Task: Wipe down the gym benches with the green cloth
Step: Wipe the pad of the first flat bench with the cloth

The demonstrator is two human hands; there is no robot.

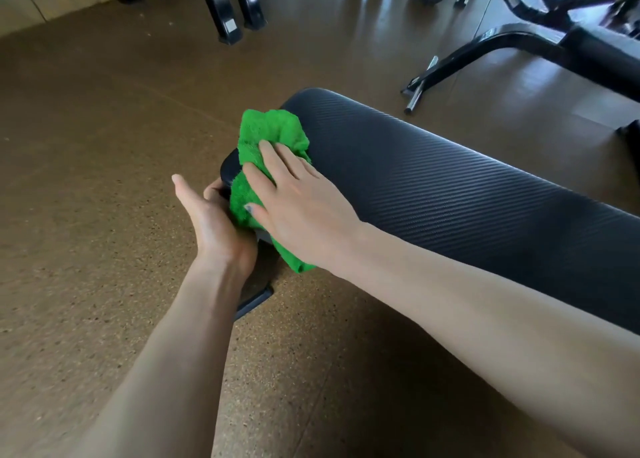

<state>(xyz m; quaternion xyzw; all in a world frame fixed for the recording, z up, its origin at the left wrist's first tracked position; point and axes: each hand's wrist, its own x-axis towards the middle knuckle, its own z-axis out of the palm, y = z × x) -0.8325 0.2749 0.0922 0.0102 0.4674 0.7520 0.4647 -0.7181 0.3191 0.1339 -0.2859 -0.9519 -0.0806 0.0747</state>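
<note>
Right hand, fingers flat, presses the soft, bunched green cloth beneath it; left hand grips the gym bench end.

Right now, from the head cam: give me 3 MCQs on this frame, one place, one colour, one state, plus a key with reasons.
1. Where is the cloth?
A. On the floor
B. At the near bench's end, draped over its left edge
C. On the far bench

2. What colour is the near bench's pad?
A. Black
B. Red
C. White

3. How does the right hand meet the cloth?
A. Fingers straight, pressing it
B. Clear of it
C. Balled in a fist

Key: B, it hangs over the pad's end; A, ribbed black surface; A, the fingers lie flat on the cloth.
</note>
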